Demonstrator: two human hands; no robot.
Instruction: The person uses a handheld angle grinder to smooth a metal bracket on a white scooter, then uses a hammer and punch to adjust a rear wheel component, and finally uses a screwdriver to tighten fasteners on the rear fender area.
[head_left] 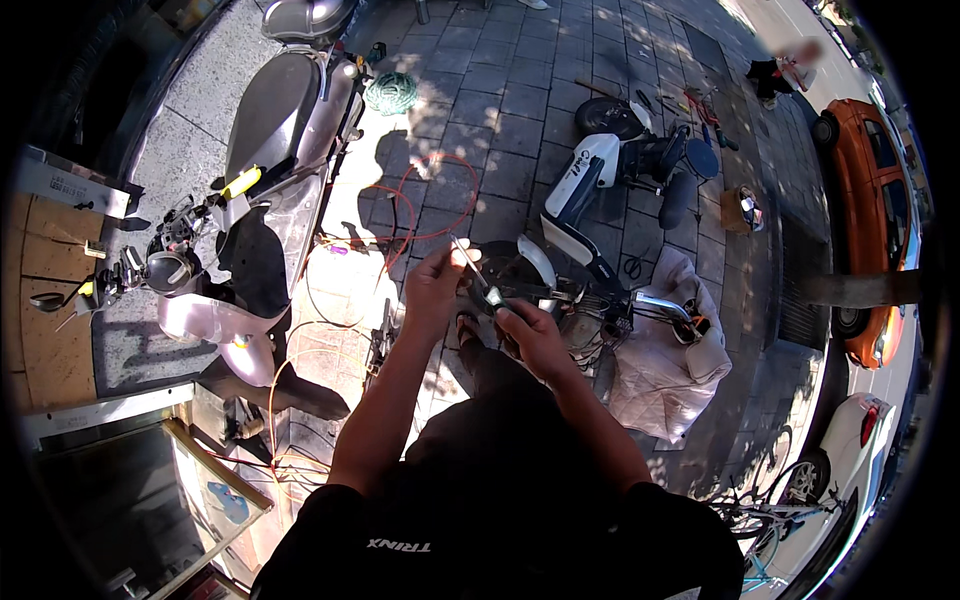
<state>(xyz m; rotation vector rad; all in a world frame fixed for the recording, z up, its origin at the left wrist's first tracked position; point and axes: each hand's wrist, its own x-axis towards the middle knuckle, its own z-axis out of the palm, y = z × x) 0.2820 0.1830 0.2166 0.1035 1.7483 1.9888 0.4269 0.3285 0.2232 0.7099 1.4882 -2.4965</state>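
Note:
In front of my body, my left hand [434, 284] is closed, its fingertips pinching a thin light-coloured rod [466, 254] that slants down toward my other hand. My right hand [530, 334] is closed on a small dark piece with a pale, shiny end [494, 296]; its exact kind cannot be made out. The rod's lower end meets or overlaps this piece. Just beyond my hands, a white-and-black motorbike [582, 185] lies along the paving, a wheel [606, 118] at its far end. Its handlebar [662, 304] rests by a crumpled pale quilted cover [672, 375].
A silver scooter [275, 120] stands at left, its front panels open. Orange hose [412, 236] loops over the paving, with a green coiled rope [391, 93] beyond. Tools [706, 112] and an open box [741, 210] lie at right. A person [788, 72] and an orange car [872, 230] are farther off.

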